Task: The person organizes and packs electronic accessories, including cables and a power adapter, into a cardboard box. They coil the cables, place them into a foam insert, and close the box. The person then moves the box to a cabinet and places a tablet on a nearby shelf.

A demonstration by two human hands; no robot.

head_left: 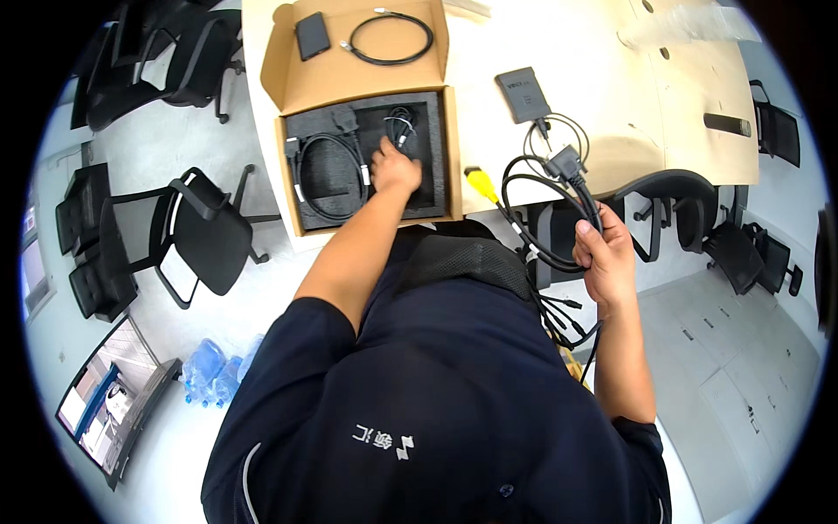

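My left hand (396,168) reaches into an open cardboard box (456,157), its fingers apart and pointing down beside a small tied bundle of black cable (400,125). To its left in the grey foam insert (328,187) lies a coiled black cable (301,175) with dark connectors. My right hand (608,253) is closed around a looped black cable (548,256), held past the table's near edge. A dark grey multi-pin connector (566,163) rises above that hand, and a yellow plug (480,184) hangs out at the left of the loop.
A black box-shaped device (522,94) with a thin cord lies on the table (602,105). On the box's raised lid (349,83) rest a flat dark device (312,36) and a coiled network cable (428,39). Black office chairs (209,227) stand around. More loose cable ends (567,323) dangle by my right side.
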